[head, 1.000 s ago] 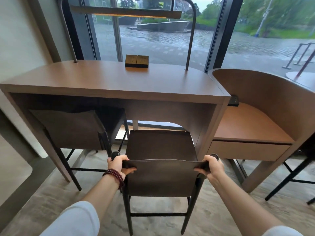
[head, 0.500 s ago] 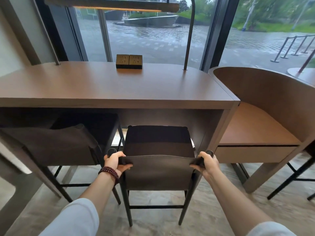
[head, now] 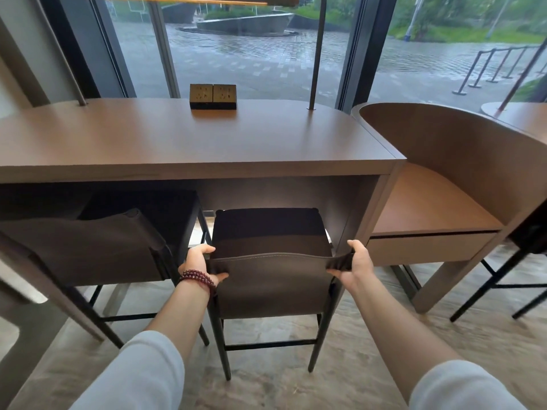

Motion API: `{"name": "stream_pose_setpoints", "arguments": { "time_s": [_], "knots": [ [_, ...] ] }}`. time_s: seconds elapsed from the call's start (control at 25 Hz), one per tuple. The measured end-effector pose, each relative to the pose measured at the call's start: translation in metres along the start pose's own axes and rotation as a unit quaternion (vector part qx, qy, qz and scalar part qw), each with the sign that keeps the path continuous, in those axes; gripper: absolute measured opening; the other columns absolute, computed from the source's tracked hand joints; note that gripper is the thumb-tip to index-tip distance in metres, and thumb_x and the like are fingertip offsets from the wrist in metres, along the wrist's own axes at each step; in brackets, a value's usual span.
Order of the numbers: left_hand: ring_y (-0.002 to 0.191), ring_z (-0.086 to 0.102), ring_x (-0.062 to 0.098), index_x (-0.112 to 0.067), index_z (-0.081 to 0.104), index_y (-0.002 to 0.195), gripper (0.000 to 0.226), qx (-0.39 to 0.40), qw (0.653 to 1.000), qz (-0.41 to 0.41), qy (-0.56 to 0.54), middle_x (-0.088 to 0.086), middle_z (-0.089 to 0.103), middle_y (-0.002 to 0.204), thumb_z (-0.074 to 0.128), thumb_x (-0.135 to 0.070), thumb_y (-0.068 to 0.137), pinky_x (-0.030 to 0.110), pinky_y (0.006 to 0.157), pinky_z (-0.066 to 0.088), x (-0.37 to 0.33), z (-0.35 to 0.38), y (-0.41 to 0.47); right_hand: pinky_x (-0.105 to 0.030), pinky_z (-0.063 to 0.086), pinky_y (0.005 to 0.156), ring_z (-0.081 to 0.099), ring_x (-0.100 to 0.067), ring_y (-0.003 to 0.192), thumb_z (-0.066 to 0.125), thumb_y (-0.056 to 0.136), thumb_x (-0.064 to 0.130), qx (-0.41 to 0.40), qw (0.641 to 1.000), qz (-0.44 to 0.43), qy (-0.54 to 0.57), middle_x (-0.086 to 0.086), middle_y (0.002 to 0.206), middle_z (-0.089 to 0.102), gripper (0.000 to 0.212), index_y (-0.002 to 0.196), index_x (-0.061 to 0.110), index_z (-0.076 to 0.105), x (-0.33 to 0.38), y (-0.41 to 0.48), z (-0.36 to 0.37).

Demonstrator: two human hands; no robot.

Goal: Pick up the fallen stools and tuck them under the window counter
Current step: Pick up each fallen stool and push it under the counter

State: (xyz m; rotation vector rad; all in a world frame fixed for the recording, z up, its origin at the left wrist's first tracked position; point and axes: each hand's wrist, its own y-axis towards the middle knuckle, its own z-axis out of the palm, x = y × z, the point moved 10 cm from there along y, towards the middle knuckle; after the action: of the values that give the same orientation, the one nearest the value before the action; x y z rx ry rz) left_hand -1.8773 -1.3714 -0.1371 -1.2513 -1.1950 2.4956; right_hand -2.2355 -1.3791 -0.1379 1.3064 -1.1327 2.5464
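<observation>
**Stool upright, part-way under counter, both hands on backrest**

Stool (head: 272, 288): lower centre of the frame, upright, dark legs on the floor (head: 266, 389). The far half of the seat lies in shadow beneath the counter (head: 192, 143). The near half and the backrest stand clear of the counter's front edge.

Left hand (head: 201, 264): closed around the left end of the backrest's top edge, thumb on the near face. A beaded bracelet (head: 196, 278) sits on the wrist.

Right hand (head: 353, 266): closed around the right end of the same edge, fingers curled over the top.

Second stool (head: 88, 250): left of the frame, beside the first and apart from it. It is upright, with the seat under the counter and the backrest turned slightly toward the first stool.

Counter top: a socket box (head: 213, 96) at upper centre by the window, and a lamp post (head: 316, 54) rising to its right.

Right of the frame: a curved wooden booth (head: 429, 202) butts against the counter's end.
</observation>
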Motion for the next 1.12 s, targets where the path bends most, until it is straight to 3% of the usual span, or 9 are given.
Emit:
{"name": "stream_pose_setpoints", "arguments": {
  "time_s": [0.12,0.24,0.36,0.48,0.64,0.84,0.96,1.12],
  "knots": [
    [0.113,0.054,0.035,-0.015,0.043,0.135,0.068,-0.026,0.999,0.012,-0.025,0.013,0.052,0.131,0.06,-0.015,0.069,0.055,0.094,0.046,-0.001,-0.001,-0.005,-0.044,0.052,0.061,0.059,-0.031,0.088,0.057,0.086,0.024,0.025,0.999,0.018,-0.006,-0.013,0.095,0.058,0.016,0.097,0.013,0.054,0.003,-0.014,-0.001],
    [0.12,0.052,0.031,-0.015,0.038,0.139,0.077,-0.085,0.995,0.042,-0.043,0.008,0.045,0.14,0.062,-0.021,0.065,0.049,0.097,0.046,0.001,-0.003,-0.014,-0.044,0.053,0.073,0.063,-0.032,0.092,0.057,0.088,0.026,0.039,0.999,0.023,-0.021,-0.017,0.107,0.061,0.029,0.113,0.013,0.054,0.009,-0.027,-0.014],
    [0.116,0.052,0.027,-0.014,0.034,0.134,0.067,-0.145,0.981,0.082,-0.095,0.009,0.044,0.135,0.059,-0.012,0.073,0.041,0.088,0.051,0.014,-0.001,-0.039,-0.042,0.054,0.077,0.063,-0.033,0.099,0.055,0.091,0.025,0.04,0.998,0.006,-0.051,-0.016,0.114,0.059,0.032,0.12,0.014,0.05,0.023,-0.04,-0.037],
    [0.111,0.056,0.025,-0.006,0.041,0.128,0.049,-0.073,0.987,0.067,-0.13,0.011,0.05,0.124,0.051,-0.007,0.08,0.034,0.079,0.051,0.045,0.03,-0.065,-0.04,0.054,0.077,0.059,-0.033,0.107,0.052,0.094,0.026,0.063,0.995,-0.011,-0.081,-0.015,0.121,0.052,0.028,0.119,0.015,0.05,0.042,-0.054,-0.067],
    [0.112,0.055,0.025,-0.006,0.047,0.129,0.039,0.076,0.994,0.06,-0.041,0.01,0.054,0.123,0.046,-0.019,0.092,0.034,0.088,0.048,0.111,0.095,-0.126,-0.039,0.054,0.076,0.063,-0.03,0.102,0.051,0.094,0.026,0.053,0.996,-0.029,-0.072,-0.014,0.12,0.058,0.02,0.111,0.016,0.054,0.072,-0.077,-0.151],
    [0.114,0.055,0.026,-0.014,0.052,0.126,0.037,0.257,0.966,-0.025,0.031,0.008,0.059,0.12,0.044,-0.028,0.093,0.039,0.097,0.043,0.249,0.167,-0.225,-0.032,0.052,0.07,0.068,-0.022,0.087,0.051,0.093,0.029,-0.002,0.995,-0.074,-0.074,-0.008,0.102,0.071,0.018,0.11,0.025,0.056,0.122,-0.126,-0.296],
    [0.112,0.055,0.023,-0.017,0.051,0.128,0.038,0.307,0.948,-0.045,0.072,0.006,0.059,0.122,0.042,-0.029,0.093,0.039,0.094,0.042,0.313,0.196,-0.275,-0.032,0.051,0.071,0.068,-0.019,0.08,0.051,0.092,0.028,-0.055,0.991,-0.105,-0.068,-0.006,0.099,0.072,0.017,0.107,0.028,0.059,0.151,-0.161,-0.39],
    [0.118,0.052,0.024,-0.015,0.049,0.129,0.039,0.313,0.944,-0.047,0.09,0.007,0.056,0.127,0.044,-0.026,0.093,0.039,0.095,0.041,0.346,0.21,-0.297,-0.029,0.05,0.067,0.069,-0.018,0.082,0.051,0.091,0.029,-0.104,0.985,-0.129,-0.053,-0.005,0.1,0.073,0.02,0.109,0.03,0.06,0.169,-0.192,-0.466]
  ]
}}
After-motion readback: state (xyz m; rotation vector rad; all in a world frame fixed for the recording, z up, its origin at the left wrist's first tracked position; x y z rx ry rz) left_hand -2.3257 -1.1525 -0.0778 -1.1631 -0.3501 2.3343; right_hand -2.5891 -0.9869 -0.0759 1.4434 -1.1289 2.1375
